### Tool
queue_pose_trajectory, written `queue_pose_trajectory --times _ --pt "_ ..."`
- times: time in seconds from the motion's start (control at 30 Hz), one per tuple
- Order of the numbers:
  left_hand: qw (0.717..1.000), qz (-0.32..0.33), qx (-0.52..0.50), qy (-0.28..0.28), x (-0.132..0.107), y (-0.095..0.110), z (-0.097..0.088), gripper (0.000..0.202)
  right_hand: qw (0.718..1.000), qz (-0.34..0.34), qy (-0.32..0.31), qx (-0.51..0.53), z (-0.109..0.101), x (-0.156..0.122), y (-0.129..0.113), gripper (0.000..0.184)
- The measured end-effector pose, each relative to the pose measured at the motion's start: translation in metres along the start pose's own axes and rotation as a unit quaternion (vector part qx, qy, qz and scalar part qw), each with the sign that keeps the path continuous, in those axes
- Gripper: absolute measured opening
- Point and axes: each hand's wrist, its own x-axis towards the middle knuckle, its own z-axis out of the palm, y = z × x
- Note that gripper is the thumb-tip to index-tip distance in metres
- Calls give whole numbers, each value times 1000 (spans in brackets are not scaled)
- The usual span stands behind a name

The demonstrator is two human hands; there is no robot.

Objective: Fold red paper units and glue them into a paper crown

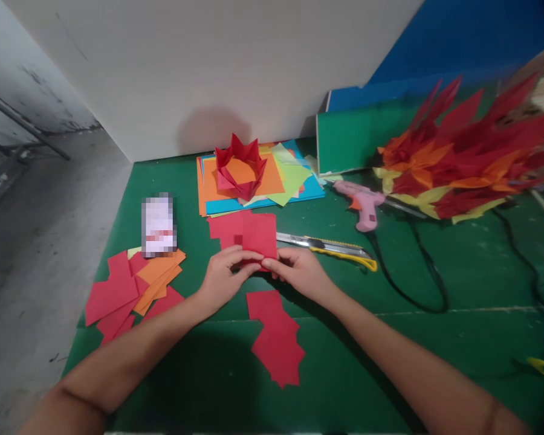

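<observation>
Both hands pinch the lower edge of a red paper square [260, 232] over the green table. My left hand [224, 275] grips its near left corner, and my right hand [301, 272] has thumb and fingers closed at the near right corner. The near edge looks turned up under the thumbs, though the fingers partly hide it. Behind it lie more red paper pieces [226, 225]. Nearer to me is a loose stack of red paper squares [278, 347]. Just beyond my right hand lies a yellow-handled utility knife [329, 244], its blade end towards the paper.
A folded red paper ring [240, 166] sits on coloured sheets [213, 206] at the back. At left are a phone [158, 225] and red and orange paper pieces [115, 296]. A pink glue gun [362, 202] with a black cord and pointed paper flowers [466, 157] occupy the right.
</observation>
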Motion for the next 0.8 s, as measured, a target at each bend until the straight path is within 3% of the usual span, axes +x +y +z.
queue_pose_trajectory --times 0.47,0.8 --pt "1000 9 0 -9 0 1 -1 15 1000 -13 -3 -5 0 1 2 33" --pt "998 -32 -56 -24 0 -3 -1 17 999 -30 -12 4 0 -2 3 30"
